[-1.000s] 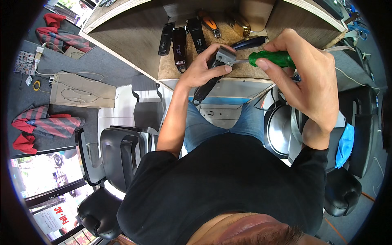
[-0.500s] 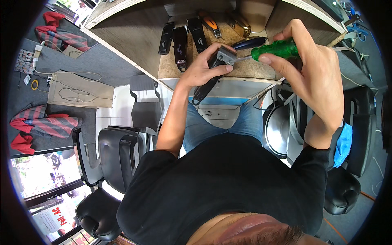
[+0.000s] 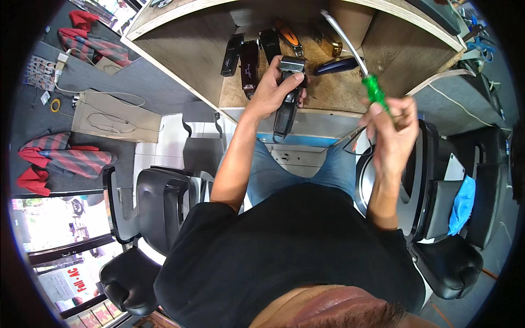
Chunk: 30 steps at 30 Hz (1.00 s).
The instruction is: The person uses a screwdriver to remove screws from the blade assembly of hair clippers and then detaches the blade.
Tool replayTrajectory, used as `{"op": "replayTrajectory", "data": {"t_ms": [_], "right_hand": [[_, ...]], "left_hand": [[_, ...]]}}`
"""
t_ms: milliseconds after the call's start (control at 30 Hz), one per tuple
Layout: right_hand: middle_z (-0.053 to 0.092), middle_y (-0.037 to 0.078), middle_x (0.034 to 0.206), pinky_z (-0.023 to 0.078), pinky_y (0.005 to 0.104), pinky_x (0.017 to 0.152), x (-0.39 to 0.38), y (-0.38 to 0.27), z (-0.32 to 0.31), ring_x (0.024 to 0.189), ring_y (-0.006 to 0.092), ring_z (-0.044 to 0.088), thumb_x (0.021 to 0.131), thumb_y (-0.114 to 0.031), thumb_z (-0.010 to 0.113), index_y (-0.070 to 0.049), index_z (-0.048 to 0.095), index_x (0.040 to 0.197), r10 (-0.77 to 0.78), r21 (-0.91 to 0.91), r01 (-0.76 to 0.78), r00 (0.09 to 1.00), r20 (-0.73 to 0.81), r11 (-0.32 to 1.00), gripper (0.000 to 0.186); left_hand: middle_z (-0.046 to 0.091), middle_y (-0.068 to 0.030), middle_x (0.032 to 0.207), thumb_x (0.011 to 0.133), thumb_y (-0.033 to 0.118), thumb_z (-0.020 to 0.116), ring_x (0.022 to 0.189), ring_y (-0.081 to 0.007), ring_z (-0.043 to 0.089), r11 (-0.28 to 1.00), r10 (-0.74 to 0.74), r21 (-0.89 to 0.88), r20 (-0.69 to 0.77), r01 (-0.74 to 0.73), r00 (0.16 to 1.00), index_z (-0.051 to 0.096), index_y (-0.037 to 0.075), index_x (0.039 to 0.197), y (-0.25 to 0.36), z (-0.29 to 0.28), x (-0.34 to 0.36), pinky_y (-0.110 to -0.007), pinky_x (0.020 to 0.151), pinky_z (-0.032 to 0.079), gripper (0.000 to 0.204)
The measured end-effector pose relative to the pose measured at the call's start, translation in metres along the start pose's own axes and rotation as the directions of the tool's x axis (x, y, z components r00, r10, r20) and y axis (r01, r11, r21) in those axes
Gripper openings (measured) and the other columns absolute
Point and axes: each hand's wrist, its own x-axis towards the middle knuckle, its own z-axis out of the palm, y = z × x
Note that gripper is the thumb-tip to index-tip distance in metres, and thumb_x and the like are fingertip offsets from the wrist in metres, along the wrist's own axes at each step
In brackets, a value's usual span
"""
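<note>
Two hands are at work: the left hand [image 3: 270, 93] is closed around the clipper [image 3: 286, 112], thumb just below its metal head, above the shelf [image 3: 331, 101]'s front edge. The right hand [image 3: 392, 131], blurred, has its fingers curled on the handle of the screwdriver [image 3: 377, 94]. Half a second ago the shaft met the clipper's head; now it is well apart, off to the right, pointing up and away from the body. The right hand has dropped lower, and the clipper stands steeper. The other clippers [image 3: 249, 65] remain on the shelf.
</note>
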Motion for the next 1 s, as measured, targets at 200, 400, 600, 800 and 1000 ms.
{"op": "replayTrajectory", "data": {"t_ms": [200,400,600,800,1000], "right_hand": [[0.070,0.019,0.108,0.053,0.0280,0.066,-0.051,0.043,0.021,0.080,0.0212,0.072,0.094,0.005,0.070,-0.008,0.046,0.115,0.253,0.278,-0.261,0.965,0.062,0.925,0.034],[0.046,-0.007,0.069,0.033,0.0232,0.055,-0.075,0.064,0.024,0.059,0.0032,0.039,0.094,-0.006,0.078,-0.003,0.057,0.119,0.280,-0.156,-0.248,0.929,0.240,0.956,0.032],[0.043,-0.002,0.057,0.032,0.0268,0.052,-0.077,0.073,0.027,0.055,0.0051,0.037,0.083,-0.017,0.090,-0.003,0.065,0.106,0.308,-0.416,-0.194,0.924,0.225,0.888,0.037],[0.066,0.008,0.069,0.049,0.0302,0.061,-0.076,0.079,0.024,0.062,0.0140,0.061,0.080,-0.020,0.091,-0.001,0.064,0.095,0.150,-0.390,0.020,0.905,0.399,0.921,0.036],[0.071,0.011,0.075,0.052,0.0350,0.060,-0.075,0.085,0.017,0.064,0.0263,0.070,0.075,-0.020,0.093,-0.002,0.062,0.094,-0.019,-0.502,0.137,0.972,0.233,0.854,0.040]], "left_hand": [[0.065,-0.0089,0.097,0.104,0.024,0.068,0.077,-0.0184,0.068,0.993,0.055,-0.108,0.000,-0.055,0.998,0.047,0.005,0.121,-0.001,-0.002,-0.008,-0.035,0.062,0.057,0.034],[0.054,-0.0053,0.090,0.099,0.069,0.057,0.075,-0.0177,0.053,0.629,0.204,-0.777,0.134,-0.024,0.970,0.060,0.010,0.119,-0.008,0.022,-0.019,-0.030,0.057,0.045,0.062],[0.050,-0.0110,0.060,0.094,0.089,0.030,0.050,-0.0234,0.051,0.575,0.117,-0.818,0.078,-0.003,0.990,0.053,0.008,0.094,0.012,0.048,-0.033,-0.037,0.044,0.046,0.084],[0.060,-0.0159,0.066,0.097,0.085,0.026,0.055,-0.0262,0.059,0.641,0.288,-0.760,0.110,-0.106,0.951,0.056,0.005,0.095,-0.001,0.065,-0.038,-0.039,0.050,0.052,0.085],[0.068,-0.0083,0.113,0.110,0.062,0.038,0.100,-0.0161,0.066,1.000,0.016,0.002,-0.050,-0.016,0.999,0.057,0.004,0.133,0.003,0.053,-0.039,-0.033,0.089,0.054,0.065]]}}
